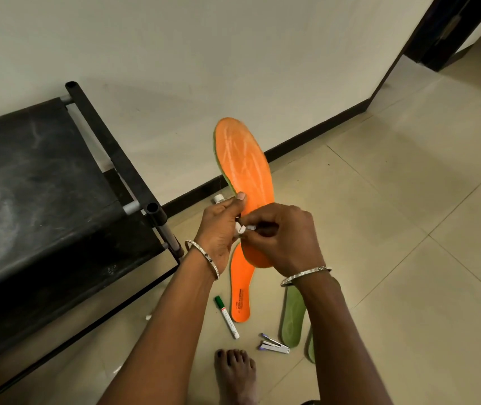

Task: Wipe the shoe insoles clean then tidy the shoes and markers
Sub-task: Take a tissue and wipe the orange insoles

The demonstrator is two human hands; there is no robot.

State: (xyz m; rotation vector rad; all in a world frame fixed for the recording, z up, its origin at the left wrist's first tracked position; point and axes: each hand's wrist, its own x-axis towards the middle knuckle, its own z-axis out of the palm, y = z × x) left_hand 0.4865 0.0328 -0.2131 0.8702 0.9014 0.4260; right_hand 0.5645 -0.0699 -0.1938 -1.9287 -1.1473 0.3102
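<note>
My left hand (221, 226) grips an orange insole (245, 168) by its middle and holds it up in front of the wall, toe end away from me; pale streaks cross its surface. My right hand (283, 238) pinches a small white scrap (240, 229) against the insole's near half. A second orange insole (240, 290) lies on the floor below my hands. Two green insoles (291, 320) lie on the tiles to the right. A green-capped white marker (227, 317) lies on the floor to the left of the orange one.
A black fabric rack (58, 182) with a black tube frame stands at the left against the wall. A small white cap (218, 198) sits by the skirting. A stapler (274, 344) lies on the tiles near my bare foot (234, 372). A dark doorway (452, 33) opens at the top right.
</note>
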